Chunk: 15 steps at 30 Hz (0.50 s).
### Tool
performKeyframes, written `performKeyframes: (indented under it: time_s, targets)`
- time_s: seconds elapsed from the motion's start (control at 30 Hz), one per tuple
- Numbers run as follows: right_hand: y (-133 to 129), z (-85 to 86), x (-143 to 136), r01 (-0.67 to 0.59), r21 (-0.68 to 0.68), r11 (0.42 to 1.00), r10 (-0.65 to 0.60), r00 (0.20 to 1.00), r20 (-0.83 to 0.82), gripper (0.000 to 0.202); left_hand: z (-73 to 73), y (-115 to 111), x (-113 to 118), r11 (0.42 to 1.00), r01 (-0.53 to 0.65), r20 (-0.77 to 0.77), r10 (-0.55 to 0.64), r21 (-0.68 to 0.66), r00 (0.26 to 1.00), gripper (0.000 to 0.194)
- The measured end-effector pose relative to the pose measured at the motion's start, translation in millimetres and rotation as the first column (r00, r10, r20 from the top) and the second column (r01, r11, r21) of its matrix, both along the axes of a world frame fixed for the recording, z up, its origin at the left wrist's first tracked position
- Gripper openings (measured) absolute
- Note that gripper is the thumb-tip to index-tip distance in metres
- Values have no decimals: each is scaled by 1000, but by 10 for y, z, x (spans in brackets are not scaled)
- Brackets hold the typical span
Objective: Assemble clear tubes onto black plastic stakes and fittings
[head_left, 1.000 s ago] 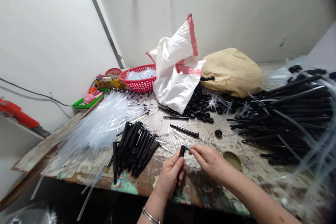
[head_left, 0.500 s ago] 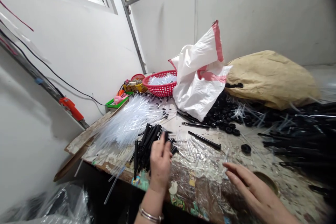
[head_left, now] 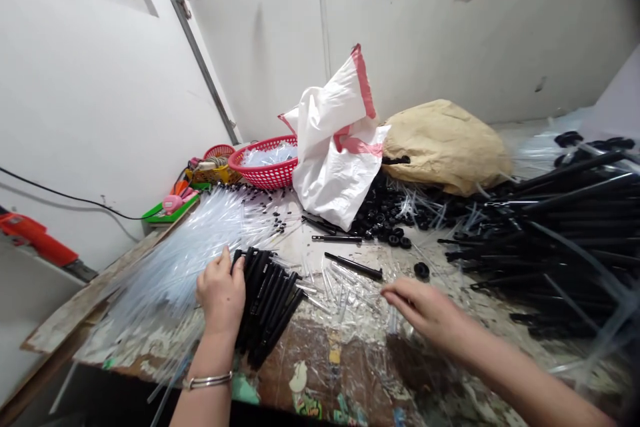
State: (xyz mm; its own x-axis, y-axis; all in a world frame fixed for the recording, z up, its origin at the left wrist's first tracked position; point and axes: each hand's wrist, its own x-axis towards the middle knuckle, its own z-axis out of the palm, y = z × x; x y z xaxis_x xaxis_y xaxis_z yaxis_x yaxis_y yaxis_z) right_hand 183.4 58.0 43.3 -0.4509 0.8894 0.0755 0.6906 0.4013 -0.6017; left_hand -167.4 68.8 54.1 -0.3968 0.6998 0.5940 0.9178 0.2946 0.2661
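My left hand, with a silver bangle on its wrist, is at the left end of a pile of short black tubes. Its fingers are bent around the end of one black tube. My right hand is over the table's front part, thumb and fingers pressed together; anything between them is too small to make out. Short clear tubes lie scattered between the hands. Beyond them rest two single black tubes. Left of the pile, long clear tubes spread over the table.
A white sack stands beside a red basket at the back. Right of it are a tan sack and black rings. Long black tubes fill the right side. A green tray is back left.
The view has swung right. My left hand has moved from the right side of the black pile to its left end. My right hand's fingertips have come together.
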Motion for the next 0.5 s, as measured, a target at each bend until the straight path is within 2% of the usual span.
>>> performKeyframes:
  time_s: [0.07,0.13,0.23,0.3,0.37,0.5]
  targets:
    - [338,4,-99,55,11,998,-56,992,110,30,-3,-92,109,983,39,-4,-39,181,999,42]
    - [651,-25,-245,87,21,996,-89,982,165,29,-23,-206,297,939,108,39,-127,327,991,37]
    - [980,-102,-514,117,41,992,-123,967,221,29,-141,-381,697,871,270,133,-350,409,927,33]
    - [1094,-154,-681,139,54,989,-148,954,262,30,-276,-475,977,847,356,268,-477,396,837,32]
    - [1150,-196,-799,161,62,985,-173,938,301,29,-418,-544,1208,826,415,414,-555,383,722,32]
    - [1188,-234,-836,189,50,981,-195,914,356,17,-603,-610,1429,781,519,592,-612,348,524,28]
